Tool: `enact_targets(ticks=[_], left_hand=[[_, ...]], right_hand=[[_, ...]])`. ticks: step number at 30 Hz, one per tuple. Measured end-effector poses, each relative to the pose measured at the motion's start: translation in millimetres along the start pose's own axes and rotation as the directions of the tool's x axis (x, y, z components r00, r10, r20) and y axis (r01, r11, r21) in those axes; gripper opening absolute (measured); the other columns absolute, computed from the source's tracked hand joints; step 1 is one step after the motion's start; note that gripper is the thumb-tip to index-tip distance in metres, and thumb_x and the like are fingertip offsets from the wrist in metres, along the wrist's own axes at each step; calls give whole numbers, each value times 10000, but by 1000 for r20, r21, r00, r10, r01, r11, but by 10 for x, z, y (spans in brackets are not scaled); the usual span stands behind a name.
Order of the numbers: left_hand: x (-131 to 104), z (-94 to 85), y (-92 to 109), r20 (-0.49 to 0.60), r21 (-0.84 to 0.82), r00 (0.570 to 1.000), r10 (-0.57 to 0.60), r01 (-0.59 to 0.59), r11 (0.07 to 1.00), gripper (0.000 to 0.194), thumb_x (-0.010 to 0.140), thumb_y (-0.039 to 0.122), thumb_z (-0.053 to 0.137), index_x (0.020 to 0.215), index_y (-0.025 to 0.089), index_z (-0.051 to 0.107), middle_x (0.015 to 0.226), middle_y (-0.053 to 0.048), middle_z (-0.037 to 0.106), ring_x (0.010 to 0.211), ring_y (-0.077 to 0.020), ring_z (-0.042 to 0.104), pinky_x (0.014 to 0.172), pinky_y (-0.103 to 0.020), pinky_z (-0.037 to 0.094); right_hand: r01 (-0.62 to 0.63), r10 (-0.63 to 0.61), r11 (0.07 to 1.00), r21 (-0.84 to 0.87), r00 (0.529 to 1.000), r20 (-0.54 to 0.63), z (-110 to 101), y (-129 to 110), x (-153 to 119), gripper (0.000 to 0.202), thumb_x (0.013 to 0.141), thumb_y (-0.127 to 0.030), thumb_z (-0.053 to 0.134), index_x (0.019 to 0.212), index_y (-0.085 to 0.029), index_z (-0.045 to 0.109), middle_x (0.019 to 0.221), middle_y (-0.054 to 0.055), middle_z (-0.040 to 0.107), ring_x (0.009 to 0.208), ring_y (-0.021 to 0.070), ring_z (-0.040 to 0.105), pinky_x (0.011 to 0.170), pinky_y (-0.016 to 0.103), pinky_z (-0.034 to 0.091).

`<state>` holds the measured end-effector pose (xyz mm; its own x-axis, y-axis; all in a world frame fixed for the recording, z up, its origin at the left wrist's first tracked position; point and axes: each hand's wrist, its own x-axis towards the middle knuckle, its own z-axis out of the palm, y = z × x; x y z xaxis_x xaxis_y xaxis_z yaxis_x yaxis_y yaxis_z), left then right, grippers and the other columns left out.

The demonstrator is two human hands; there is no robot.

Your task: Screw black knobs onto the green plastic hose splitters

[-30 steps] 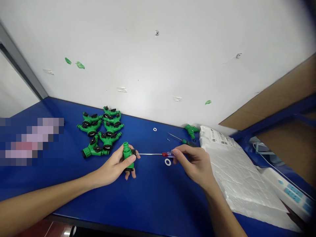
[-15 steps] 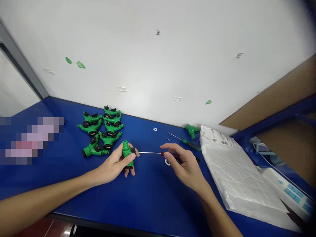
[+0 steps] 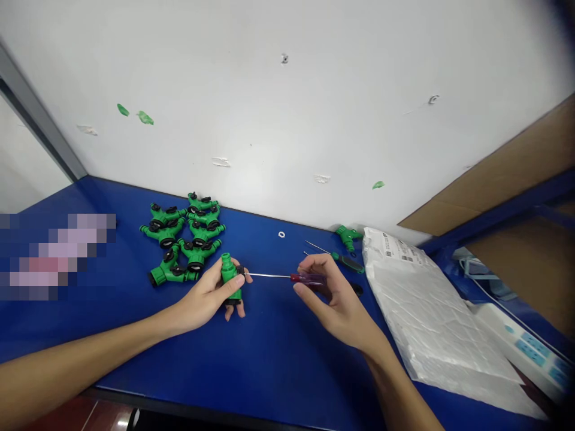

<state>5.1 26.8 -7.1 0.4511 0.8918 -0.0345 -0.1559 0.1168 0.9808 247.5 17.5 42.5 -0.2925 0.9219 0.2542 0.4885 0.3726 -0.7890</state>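
Basically, we had the green connector (image 3: 227, 276) clamped in our left hand (image 3: 207, 297), thumb across its front, fingers round behind. Just right of that grip, the black knob (image 3: 241, 271) met the tip of the screwdriver (image 3: 311, 280); couldn't tell if the tip was seated. Our right hand (image 3: 340, 308) looked loose, thumb & forefinger apart w/ the handle between; couldn't tell if the other fingers gripped it. Connector looked like hard plastic, so prob. light, stiff, not fragile, maybe a bit slick; best held round the thick body, clear of the knob. Handle looked smooth, so prob. slippery; best held mid-length, in line w/ the shaft. Left of & beyond the left-hand grip sat more green connectors (image 3: 196, 257); just beyond the right hand, a 2nd screwdriver (image 3: 349, 263); right of it, a white bag (image 3: 417, 323).
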Motion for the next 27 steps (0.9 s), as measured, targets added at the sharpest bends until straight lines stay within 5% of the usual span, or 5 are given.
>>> enact_targets(ticks=[4,9,14,20,27], left_hand=[[-4,7,19,8,30,1000,6,-6,1000,293,921,469,548,984,209,429,1044,-38,561,593,-127,678,439,-223,472],[-6,12,21,-13,-11,1000,4,-4,1000,304,921,481,542,995,220,406,1026,-30,567,572,-126,676,424,-214,464],[-6,1,-5,-6,13,1000,25,-25,1000,273,933,448,541,995,217,411,1038,-27,560,580,-120,681,428,-209,468],[7,-10,5,-37,-24,999,27,-27,999,302,920,473,550,1001,227,394,1017,-21,573,564,-132,683,414,-216,470],[-16,-5,3,-10,4,1000,14,-14,1000,272,933,450,538,993,219,408,1036,-34,574,570,-122,679,416,-206,468]], right_hand=[[-35,34,999,-26,998,-47,-5,-21,15,219,931,-381,568,835,-190,615,651,8,590,547,133,528,507,253,430],[-10,11,999,-32,999,35,-20,-26,17,169,947,-324,541,1074,-214,558,831,28,630,691,154,591,581,252,480],[23,-27,995,-97,999,-39,14,-7,16,268,953,-370,533,774,-184,607,610,-11,543,522,120,482,512,251,404],[-41,42,999,-21,999,4,-4,-21,-2,175,945,-367,551,1021,-210,537,778,8,599,616,136,538,523,241,429],[-24,20,997,-71,999,-49,27,8,9,348,1001,-417,423,787,-184,568,550,-38,447,476,108,408,471,248,344]])
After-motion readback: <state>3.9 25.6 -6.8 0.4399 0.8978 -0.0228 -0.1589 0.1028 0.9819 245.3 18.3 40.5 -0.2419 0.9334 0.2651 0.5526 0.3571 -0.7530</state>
